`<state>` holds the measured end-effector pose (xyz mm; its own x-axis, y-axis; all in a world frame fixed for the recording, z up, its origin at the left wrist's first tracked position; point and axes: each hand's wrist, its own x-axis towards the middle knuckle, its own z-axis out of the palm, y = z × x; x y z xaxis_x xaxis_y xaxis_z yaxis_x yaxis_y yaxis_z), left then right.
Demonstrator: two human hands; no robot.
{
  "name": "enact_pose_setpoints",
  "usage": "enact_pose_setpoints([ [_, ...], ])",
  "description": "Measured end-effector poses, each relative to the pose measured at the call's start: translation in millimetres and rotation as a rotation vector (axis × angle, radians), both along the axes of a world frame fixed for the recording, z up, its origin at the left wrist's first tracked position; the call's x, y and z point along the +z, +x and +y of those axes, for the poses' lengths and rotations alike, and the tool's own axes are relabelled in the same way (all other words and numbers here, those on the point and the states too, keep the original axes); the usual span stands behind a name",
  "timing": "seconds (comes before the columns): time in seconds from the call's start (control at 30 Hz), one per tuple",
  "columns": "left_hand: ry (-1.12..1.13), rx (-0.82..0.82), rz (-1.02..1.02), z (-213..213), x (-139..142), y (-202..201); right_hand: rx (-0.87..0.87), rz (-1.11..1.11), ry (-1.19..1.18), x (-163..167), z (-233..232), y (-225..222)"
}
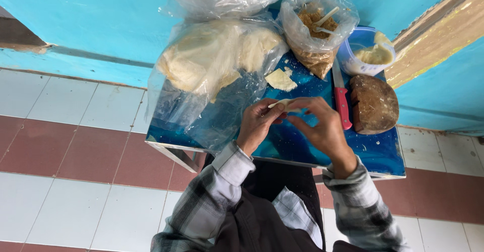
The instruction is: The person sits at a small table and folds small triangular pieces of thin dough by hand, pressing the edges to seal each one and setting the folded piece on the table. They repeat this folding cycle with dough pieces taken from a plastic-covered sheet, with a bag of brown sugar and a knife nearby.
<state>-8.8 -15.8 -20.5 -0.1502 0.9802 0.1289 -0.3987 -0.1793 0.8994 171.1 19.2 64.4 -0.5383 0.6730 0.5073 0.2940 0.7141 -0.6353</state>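
Together, a small pale folded dough piece (283,104) is pinched by the closed grip of the left hand (258,126) and right hand (322,128) above the glossy blue surface (302,146).

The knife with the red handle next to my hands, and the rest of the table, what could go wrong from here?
1. The knife lies close beside the right hand; a sideways move could brush its blade.
2. The dough piece pinched between both hands is thin and could tear.
3. The clear bag of dough drapes over the table edge; the left hand might snag it and drag it off.
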Motion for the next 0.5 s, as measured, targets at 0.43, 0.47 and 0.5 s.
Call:
enact_pose_setpoints([
  [0.43, 0.022, 0.002, 0.344, -47.5, 34.2, 14.6, -0.001, 0.246, -0.717, -32.6, -4.1, 29.4],
  [0.47, 0.016, -0.018, 0.325, -49.1, 35.4, 14.4, 0.012, 0.276, -0.736, -33.3, -4.7, 30.9],
  [0.5, 0.009, -0.036, 0.306, -50.4, 36.4, 14.0, 0.027, 0.305, -0.755, -33.7, -5.0, 32.0],
])
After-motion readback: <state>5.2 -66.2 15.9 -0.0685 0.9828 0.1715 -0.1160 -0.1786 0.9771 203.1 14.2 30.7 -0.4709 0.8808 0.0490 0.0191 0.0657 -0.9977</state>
